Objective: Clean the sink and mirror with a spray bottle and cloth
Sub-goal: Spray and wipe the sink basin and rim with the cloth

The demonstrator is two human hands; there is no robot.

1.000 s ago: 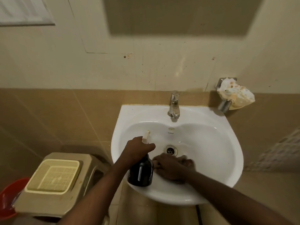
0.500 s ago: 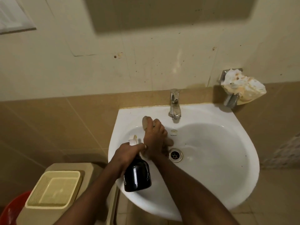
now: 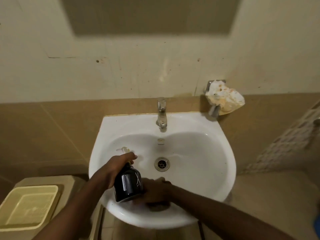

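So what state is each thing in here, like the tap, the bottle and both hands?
Tap: off, no water running.
Spray bottle: tilted, held over the sink.
Left hand: grips the bottle's neck.
Right hand: low on the sink's front wall, blurred.
Drain: unplugged.

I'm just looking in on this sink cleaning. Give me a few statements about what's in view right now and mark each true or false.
1. The left hand holds a dark spray bottle over the sink. True.
2. Water is running from the tap. False: no stream shows.
3. The right hand is at the near side of the basin. True.
4. A crumpled cloth lies in the drain. False: it sits on a wall fitting right of the tap.
5. The pale tray is right of the sink. False: it is left.
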